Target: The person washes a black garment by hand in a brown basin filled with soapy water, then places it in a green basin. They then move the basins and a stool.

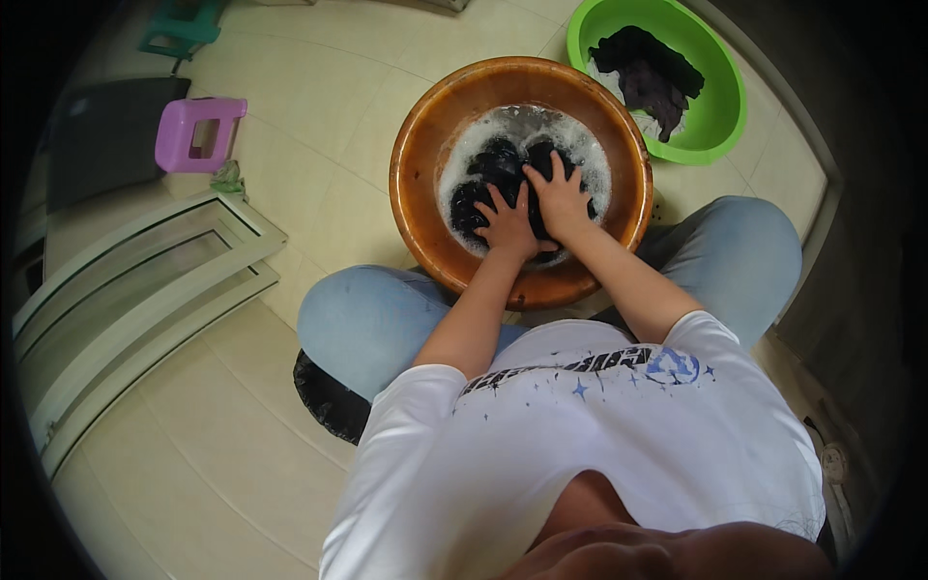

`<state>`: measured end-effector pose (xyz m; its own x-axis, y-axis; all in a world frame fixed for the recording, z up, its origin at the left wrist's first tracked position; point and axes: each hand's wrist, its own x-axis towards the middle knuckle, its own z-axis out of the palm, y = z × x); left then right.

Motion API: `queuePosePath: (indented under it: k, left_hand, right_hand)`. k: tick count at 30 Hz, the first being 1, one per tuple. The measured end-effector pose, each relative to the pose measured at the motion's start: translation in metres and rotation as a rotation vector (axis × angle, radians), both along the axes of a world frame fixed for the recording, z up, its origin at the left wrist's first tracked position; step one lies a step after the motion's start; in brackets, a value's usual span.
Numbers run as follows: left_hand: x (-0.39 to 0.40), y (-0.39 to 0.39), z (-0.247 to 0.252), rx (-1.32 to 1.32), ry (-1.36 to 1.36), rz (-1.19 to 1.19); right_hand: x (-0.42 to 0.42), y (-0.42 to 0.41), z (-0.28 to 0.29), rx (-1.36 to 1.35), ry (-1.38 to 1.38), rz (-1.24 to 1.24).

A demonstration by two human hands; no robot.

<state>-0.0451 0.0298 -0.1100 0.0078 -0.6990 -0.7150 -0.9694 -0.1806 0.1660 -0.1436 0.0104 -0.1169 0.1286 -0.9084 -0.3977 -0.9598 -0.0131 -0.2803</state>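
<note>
A brown round basin (419, 145) stands on the floor between my bent knees. Inside it, wet black cloth (496, 159) lies bunched in foamy, soapy water (591, 156). My left hand (511, 226) rests palm down on the near left part of the cloth, fingers spread. Just to its right and slightly farther in, my right hand (564, 203) presses flat on the same cloth, its fingers also apart. Neither hand is closed around the fabric. Parts of the cloth are hidden under the hands and the suds.
Behind the basin to the right, a bright green tub (714, 119) holds dark clothing (649, 72) and some white fabric. A pink plastic stool (170, 138) and a green stool (177, 29) are at the left. A framed glass sliding door (138, 268) edges the left side; a dark wall borders the right.
</note>
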Motion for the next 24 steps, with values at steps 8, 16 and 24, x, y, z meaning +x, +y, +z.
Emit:
queuePosePath:
  k: [8, 16, 24]
  left_hand:
    - [0.013, -0.045, -0.047, 0.135, -0.045, -0.182]
    - [0.033, -0.072, -0.097, 0.324, -0.129, -0.047]
    - [0.046, -0.067, -0.050, -0.103, 0.135, -0.050]
  right_hand:
    - [-0.007, -0.043, -0.077, 0.377, -0.022, 0.012]
    - [-0.013, -0.076, -0.093, 0.739, 0.160, 0.173]
    - [-0.032, -0.083, -0.087, 0.407, 0.176, 0.135]
